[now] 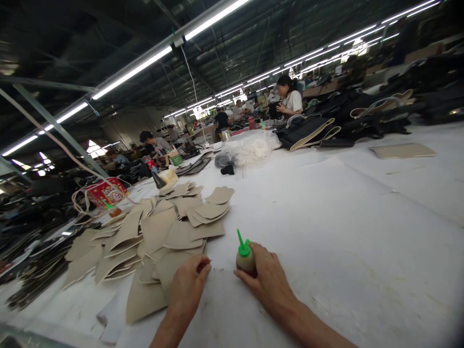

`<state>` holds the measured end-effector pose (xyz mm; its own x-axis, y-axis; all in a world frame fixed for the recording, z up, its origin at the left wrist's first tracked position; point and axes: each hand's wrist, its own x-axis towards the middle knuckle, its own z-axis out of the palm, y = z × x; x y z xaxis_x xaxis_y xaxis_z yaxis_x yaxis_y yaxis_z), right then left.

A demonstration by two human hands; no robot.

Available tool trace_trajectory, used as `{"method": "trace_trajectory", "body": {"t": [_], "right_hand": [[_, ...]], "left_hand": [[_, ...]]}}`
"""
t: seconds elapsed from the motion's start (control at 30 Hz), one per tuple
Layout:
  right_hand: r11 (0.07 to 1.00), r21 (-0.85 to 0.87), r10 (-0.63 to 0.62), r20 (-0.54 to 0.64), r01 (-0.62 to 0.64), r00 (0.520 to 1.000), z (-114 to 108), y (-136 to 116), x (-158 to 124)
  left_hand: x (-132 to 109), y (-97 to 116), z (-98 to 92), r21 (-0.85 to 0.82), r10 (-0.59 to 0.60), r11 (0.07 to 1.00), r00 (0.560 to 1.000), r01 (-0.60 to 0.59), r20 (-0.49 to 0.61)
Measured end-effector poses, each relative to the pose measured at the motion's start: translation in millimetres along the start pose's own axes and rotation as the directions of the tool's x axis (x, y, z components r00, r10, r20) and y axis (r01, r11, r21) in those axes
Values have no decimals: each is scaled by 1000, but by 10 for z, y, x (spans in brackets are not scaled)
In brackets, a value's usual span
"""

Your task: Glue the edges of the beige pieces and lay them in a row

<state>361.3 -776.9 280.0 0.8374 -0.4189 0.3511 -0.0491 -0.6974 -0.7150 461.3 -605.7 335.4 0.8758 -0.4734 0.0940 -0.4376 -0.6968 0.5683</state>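
My right hand (266,278) is wrapped round a small squeeze bottle with a green nozzle (244,256), which stands upright on the white table (344,232). My left hand (188,285) rests on the table just left of the bottle, fingers curled in, its fingertips at the edge of a beige cut piece (168,270). That piece belongs to a spread of several beige cut pieces (155,227) fanned out to the left. Whether the left fingers pinch anything is hidden.
A clear plastic bag of white material (250,147) lies at mid-table. Black and beige bags (311,130) are piled at the back right. A red patterned bag (107,192) stands at the left. Dark pieces are stacked at the far left edge (32,270). Other people work at tables behind.
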Motion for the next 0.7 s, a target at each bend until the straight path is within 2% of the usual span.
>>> {"method": "trace_trajectory", "body": {"t": [0.13,0.3,0.43,0.5,0.6,0.63,0.7], "right_hand": [[1000,-4,13,-5,-13,1000,27,30,32],[1000,-16,5,-7,-5,1000,66,58,56],[1000,-23,-13,-6,12,1000,80,62,63],[1000,-26,-15,-9,15,1000,75,57,61],[999,-31,-15,-12,15,1000,71,53,52],[999,-31,-15,-10,15,1000,74,55,48],[999,-29,-15,-3,15,1000,93,62,41]], "left_hand": [[-19,-98,146,252,58,965,996,-72,64],[39,-186,276,453,103,880,988,-144,113],[108,-182,287,559,113,806,978,-194,176],[112,-177,221,458,141,861,969,-222,204],[43,-211,28,36,136,989,969,-147,207],[0,-237,-48,-127,108,988,972,-83,210],[-106,-307,-192,-386,31,920,972,63,235]]}}
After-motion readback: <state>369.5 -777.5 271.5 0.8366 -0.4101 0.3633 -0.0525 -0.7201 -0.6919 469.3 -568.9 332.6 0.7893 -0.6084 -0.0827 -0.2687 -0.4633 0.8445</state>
